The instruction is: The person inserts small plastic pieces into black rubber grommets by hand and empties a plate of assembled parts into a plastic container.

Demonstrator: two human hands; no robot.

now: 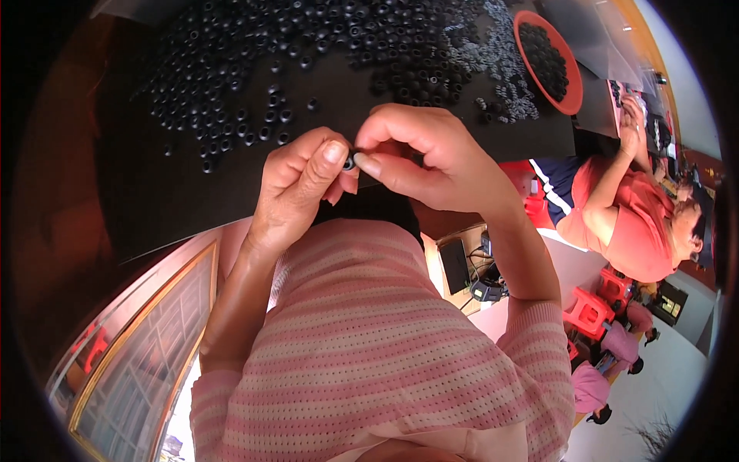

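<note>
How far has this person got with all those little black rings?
Done, probably: an orange bowl already holds black pieces. In hand: the left hand and right hand pinch one small black ring between their fingertips. Left: a big scatter of loose black rings still covers the black tabletop.

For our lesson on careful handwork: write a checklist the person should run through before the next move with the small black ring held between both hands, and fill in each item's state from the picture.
1. Small black ring pinched between fingertips of both hands: ok.
2. Left hand grips with thumb and fingers closed on it: ok.
3. Right hand meets it from the other side: ok.
4. Whether a second part is already fitted to the ring: cannot tell, fingers hide it.
5. Supply of black rings within sight on the black table: ok.
6. Orange bowl upright, holding dark pieces: ok.
</note>
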